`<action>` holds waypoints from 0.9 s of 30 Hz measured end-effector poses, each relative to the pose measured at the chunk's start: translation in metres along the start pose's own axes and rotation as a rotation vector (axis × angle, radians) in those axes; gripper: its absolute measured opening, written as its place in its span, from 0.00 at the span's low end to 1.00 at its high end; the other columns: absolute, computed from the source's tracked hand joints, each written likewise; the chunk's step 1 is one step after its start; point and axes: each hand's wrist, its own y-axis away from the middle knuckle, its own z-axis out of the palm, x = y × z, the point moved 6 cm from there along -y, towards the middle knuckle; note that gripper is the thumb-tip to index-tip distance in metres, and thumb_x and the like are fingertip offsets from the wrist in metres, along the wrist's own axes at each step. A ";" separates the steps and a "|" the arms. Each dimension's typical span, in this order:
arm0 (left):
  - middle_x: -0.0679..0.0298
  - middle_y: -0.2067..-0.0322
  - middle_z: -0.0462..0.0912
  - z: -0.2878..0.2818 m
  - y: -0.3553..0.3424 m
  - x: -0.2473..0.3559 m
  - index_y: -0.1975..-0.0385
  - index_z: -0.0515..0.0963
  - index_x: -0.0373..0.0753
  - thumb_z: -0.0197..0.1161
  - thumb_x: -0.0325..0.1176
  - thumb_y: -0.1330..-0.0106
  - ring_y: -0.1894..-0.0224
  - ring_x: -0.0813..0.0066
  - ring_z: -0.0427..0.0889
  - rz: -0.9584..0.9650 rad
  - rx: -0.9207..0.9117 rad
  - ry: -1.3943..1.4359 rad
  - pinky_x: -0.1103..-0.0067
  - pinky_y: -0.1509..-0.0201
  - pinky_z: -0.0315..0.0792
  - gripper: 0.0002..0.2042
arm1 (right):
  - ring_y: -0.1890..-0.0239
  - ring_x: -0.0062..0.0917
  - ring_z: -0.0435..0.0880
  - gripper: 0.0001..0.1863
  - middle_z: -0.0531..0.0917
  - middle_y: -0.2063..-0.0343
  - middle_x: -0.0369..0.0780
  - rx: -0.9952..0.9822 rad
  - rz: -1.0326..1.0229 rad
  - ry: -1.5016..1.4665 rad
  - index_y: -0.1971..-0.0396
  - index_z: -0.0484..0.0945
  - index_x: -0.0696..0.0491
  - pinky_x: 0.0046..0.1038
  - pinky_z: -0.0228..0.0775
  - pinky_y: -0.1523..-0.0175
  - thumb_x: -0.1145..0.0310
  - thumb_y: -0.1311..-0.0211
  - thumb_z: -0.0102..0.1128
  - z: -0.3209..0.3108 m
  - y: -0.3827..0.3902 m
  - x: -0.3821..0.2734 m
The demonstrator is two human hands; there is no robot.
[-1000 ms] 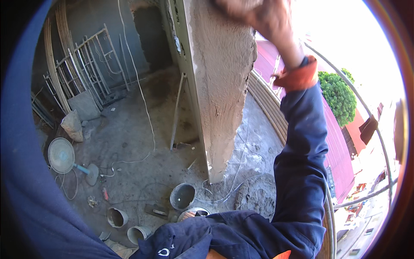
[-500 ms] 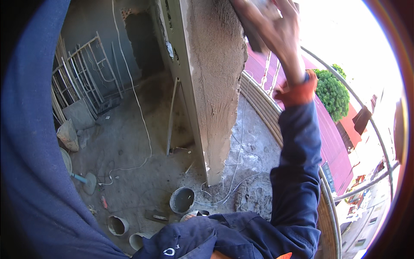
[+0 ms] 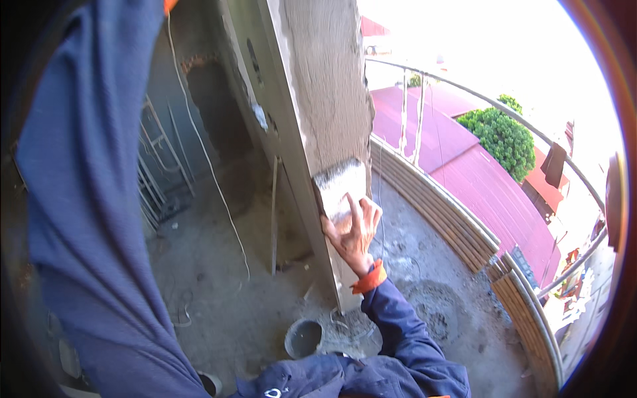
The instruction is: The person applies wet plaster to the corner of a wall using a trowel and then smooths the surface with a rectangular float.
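Note:
My right hand [image 3: 355, 232] grips a rectangular plastering float [image 3: 337, 186], its back pale and smeared. The float lies against the face of a mortar-coated column [image 3: 325, 86], fairly low on it. Fresh mortar above the float looks smoother, with a ragged right edge. Along the column's left side runs a long grey-green straightedge or board [image 3: 275, 83] with slots in it. My left arm [image 3: 99, 186] reaches up along the left of the view; only a bit of orange cuff shows at the top, and the hand is out of sight.
A mortar bucket [image 3: 288, 341] stands at the column's foot. Wet mortar [image 3: 434, 315] lies on the floor to the right. A curved balcony railing [image 3: 491, 99] bounds the right side, above red roofs. At left hang a white cable [image 3: 199, 132] and leaning metal frames [image 3: 159, 146].
My right hand has come down the column with the float, from the top of the view to about mid-height. The view has shifted, and my left sleeve now reaches higher.

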 end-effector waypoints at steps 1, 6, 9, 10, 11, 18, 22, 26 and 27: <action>0.46 0.64 0.84 0.002 -0.001 0.002 0.63 0.80 0.32 0.74 0.44 0.47 0.58 0.51 0.84 -0.025 -0.036 0.055 0.61 0.53 0.74 0.21 | 0.54 0.41 0.71 0.39 0.74 0.56 0.47 0.010 0.009 0.012 0.40 0.73 0.52 0.44 0.60 0.47 0.58 0.56 0.76 -0.005 -0.005 0.001; 0.42 0.58 0.82 0.012 -0.001 -0.027 0.56 0.78 0.29 0.73 0.41 0.43 0.53 0.47 0.82 0.074 0.051 0.085 0.63 0.48 0.73 0.23 | 0.55 0.42 0.69 0.37 0.74 0.58 0.46 0.080 -0.131 -0.026 0.42 0.75 0.53 0.43 0.60 0.46 0.56 0.55 0.74 0.011 -0.075 -0.042; 0.42 0.56 0.81 0.012 0.001 -0.023 0.55 0.77 0.29 0.72 0.38 0.42 0.52 0.46 0.81 0.059 0.057 0.130 0.63 0.48 0.73 0.21 | 0.59 0.40 0.68 0.37 0.72 0.63 0.45 0.183 -0.235 0.035 0.41 0.76 0.51 0.43 0.61 0.48 0.52 0.52 0.73 0.001 -0.171 -0.064; 0.43 0.57 0.81 0.012 0.003 -0.021 0.55 0.77 0.29 0.72 0.38 0.42 0.52 0.46 0.81 0.039 0.066 0.188 0.62 0.48 0.73 0.21 | 0.60 0.39 0.69 0.37 0.72 0.63 0.45 0.260 -0.248 0.043 0.40 0.76 0.49 0.42 0.63 0.50 0.49 0.51 0.72 -0.001 -0.203 -0.072; 0.43 0.57 0.82 0.013 0.006 -0.020 0.56 0.77 0.30 0.73 0.37 0.42 0.53 0.46 0.81 0.027 0.058 0.235 0.62 0.49 0.73 0.21 | 0.59 0.39 0.69 0.36 0.72 0.63 0.45 0.272 -0.242 0.024 0.40 0.76 0.47 0.41 0.64 0.51 0.47 0.49 0.71 -0.004 -0.235 -0.081; 0.46 0.64 0.84 0.023 -0.001 -0.012 0.61 0.80 0.30 0.75 0.37 0.46 0.58 0.49 0.83 0.041 0.018 0.154 0.63 0.53 0.74 0.20 | 0.56 0.39 0.74 0.34 0.77 0.61 0.45 0.298 0.095 0.075 0.45 0.77 0.51 0.41 0.62 0.46 0.53 0.53 0.72 0.006 -0.134 -0.027; 0.45 0.66 0.85 -0.010 -0.004 -0.014 0.64 0.82 0.30 0.77 0.39 0.48 0.61 0.46 0.84 0.107 0.028 0.048 0.62 0.56 0.75 0.19 | 0.55 0.44 0.71 0.33 0.72 0.60 0.46 0.277 0.021 0.012 0.45 0.77 0.46 0.43 0.62 0.51 0.55 0.56 0.72 0.008 -0.142 -0.082; 0.48 0.67 0.85 -0.031 0.020 0.029 0.65 0.82 0.32 0.73 0.36 0.46 0.63 0.51 0.84 0.067 -0.069 0.053 0.63 0.57 0.76 0.15 | 0.54 0.42 0.71 0.30 0.73 0.63 0.47 0.364 -0.108 -0.014 0.45 0.77 0.47 0.44 0.63 0.49 0.50 0.48 0.69 -0.002 -0.235 -0.083; 0.50 0.69 0.85 -0.044 0.027 0.032 0.67 0.81 0.32 0.71 0.34 0.44 0.65 0.55 0.83 0.069 -0.042 0.063 0.65 0.59 0.75 0.12 | 0.53 0.42 0.71 0.30 0.74 0.61 0.47 0.367 -0.006 0.013 0.46 0.77 0.46 0.44 0.64 0.49 0.51 0.48 0.70 -0.007 -0.235 -0.073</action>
